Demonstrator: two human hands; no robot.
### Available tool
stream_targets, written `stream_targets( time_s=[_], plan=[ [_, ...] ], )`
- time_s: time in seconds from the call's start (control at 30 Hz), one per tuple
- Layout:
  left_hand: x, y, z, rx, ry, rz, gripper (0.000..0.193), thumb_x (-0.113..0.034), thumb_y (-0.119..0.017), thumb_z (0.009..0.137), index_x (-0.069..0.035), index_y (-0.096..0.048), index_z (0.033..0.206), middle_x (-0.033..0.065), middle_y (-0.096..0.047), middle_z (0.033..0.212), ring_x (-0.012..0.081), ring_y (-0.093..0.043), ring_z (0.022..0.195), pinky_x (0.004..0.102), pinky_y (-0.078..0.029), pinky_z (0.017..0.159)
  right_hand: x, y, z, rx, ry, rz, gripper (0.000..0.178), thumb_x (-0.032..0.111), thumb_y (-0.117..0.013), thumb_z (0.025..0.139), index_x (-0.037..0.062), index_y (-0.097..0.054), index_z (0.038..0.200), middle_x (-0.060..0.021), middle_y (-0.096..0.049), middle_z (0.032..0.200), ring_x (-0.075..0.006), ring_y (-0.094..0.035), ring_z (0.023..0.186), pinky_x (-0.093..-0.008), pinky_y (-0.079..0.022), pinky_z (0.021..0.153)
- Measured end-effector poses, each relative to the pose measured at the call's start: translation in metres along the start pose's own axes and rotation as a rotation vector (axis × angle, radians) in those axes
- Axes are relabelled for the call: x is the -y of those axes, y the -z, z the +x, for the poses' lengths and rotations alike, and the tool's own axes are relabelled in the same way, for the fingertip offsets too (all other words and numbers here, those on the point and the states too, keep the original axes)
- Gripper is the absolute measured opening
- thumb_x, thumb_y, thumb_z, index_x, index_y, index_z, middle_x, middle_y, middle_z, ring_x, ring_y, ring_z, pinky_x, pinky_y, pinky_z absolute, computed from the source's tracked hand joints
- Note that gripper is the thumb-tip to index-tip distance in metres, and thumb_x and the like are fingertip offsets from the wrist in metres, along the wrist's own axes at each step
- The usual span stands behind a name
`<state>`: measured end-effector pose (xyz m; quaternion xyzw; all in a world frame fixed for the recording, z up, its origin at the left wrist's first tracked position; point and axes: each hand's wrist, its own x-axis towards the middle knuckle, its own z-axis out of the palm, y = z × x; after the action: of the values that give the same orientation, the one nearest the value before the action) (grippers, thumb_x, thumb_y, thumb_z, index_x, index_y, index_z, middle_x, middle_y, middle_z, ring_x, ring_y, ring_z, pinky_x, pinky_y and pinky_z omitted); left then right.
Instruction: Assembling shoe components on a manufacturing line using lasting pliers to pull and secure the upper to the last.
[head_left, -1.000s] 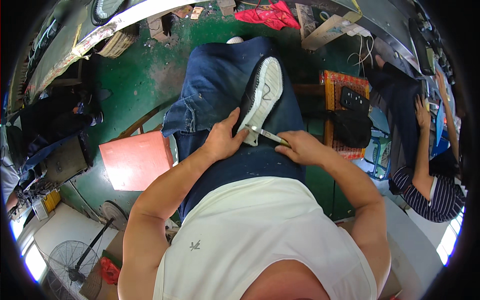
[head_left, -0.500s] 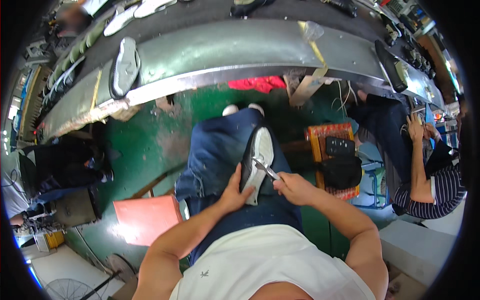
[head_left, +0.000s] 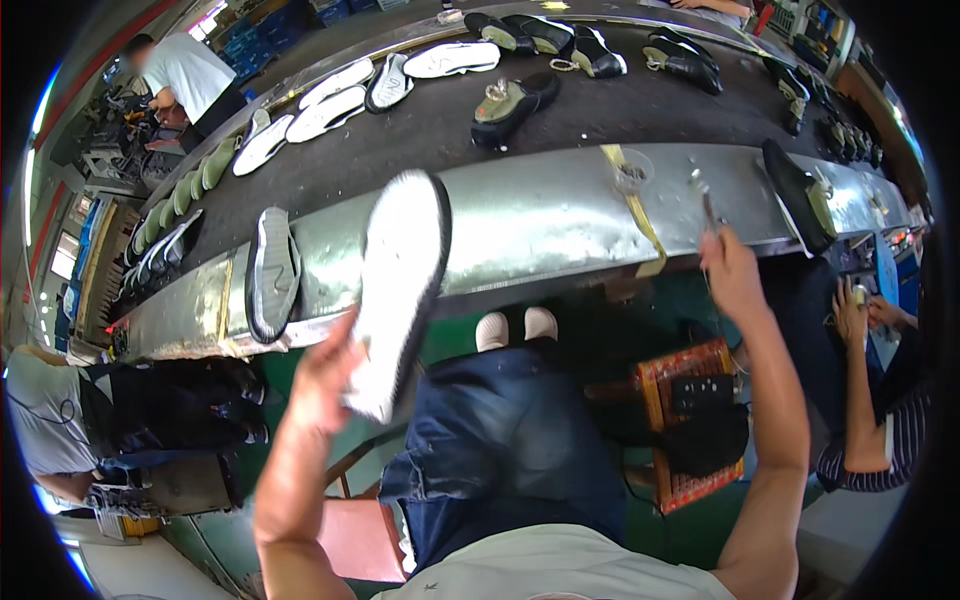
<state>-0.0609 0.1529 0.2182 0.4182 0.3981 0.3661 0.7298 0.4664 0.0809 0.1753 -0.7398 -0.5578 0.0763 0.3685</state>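
Note:
My left hand (head_left: 328, 372) grips a shoe (head_left: 398, 285) by its heel end, lifted before the bench edge with its white sole turned up and its dark side wall to the right. Over the metal ledge to the right, my right hand (head_left: 735, 278) is closed round a slim metal hand tool (head_left: 709, 207) with a shiny tip. Blur hides the tool's exact kind. A clear plastic cup (head_left: 631, 172) with small dark bits in it stands on the ledge, left of the tool.
A grey-soled shoe (head_left: 272, 275) leans on the ledge at left, a black and green shoe (head_left: 798, 200) at right. Several shoes lie on the dark bench top (head_left: 400, 140). A wooden stool (head_left: 655, 378) bears a black bag (head_left: 706, 440). Co-workers sit at both sides.
The shoe has gone from my lap up and left toward the bench, in my left hand. My right hand has moved away from it, up and right, with the tool. The view has tilted up.

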Motion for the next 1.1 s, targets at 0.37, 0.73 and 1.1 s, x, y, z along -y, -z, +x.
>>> stream_targets(
  time_s=[0.37, 0.73, 1.1],
  plan=[
    [-0.115, 0.071, 0.318, -0.195, -0.497, 2.251, 0.068, -0.032, -0.066, 0.094, -0.014, -0.04, 0.154, 0.0136, -0.051, 0.147, 0.0388, -0.046, 0.136, 0.0539, -0.035, 0.112, 0.016, -0.038, 0.212, 0.09, -0.064, -0.043, 0.033, 0.025, -0.068, 0.092, -0.0019, -0.06, 0.108, -0.0153, -0.062, 0.083, -0.0279, -0.06, 0.074, -0.0401, -0.048, 0.072],
    [-0.164, 0.024, 0.478, -0.273, -0.819, 1.881, 0.041, -0.033, -0.065, 0.093, -0.004, -0.062, 0.122, 0.0259, -0.069, 0.111, 0.0396, -0.068, 0.102, 0.0476, -0.055, 0.087, -0.099, -0.102, 0.284, -0.145, 0.116, -0.425, 0.039, 0.016, -0.068, 0.09, 0.0008, -0.055, 0.123, -0.0206, -0.062, 0.107, -0.0408, -0.062, 0.101, -0.0478, -0.05, 0.088],
    [-0.152, -0.007, 0.742, -0.391, -0.175, 1.812, 0.121, -0.033, -0.083, 0.071, -0.001, -0.008, 0.16, 0.0244, -0.039, 0.156, 0.0369, -0.038, 0.146, 0.0447, -0.031, 0.119, -0.081, -0.109, 0.293, -0.077, 0.053, -0.371, 0.043, 0.014, -0.072, 0.085, -0.0001, -0.057, 0.122, -0.0197, -0.062, 0.106, -0.0398, -0.062, 0.1, -0.046, -0.05, 0.088]
  ],
)
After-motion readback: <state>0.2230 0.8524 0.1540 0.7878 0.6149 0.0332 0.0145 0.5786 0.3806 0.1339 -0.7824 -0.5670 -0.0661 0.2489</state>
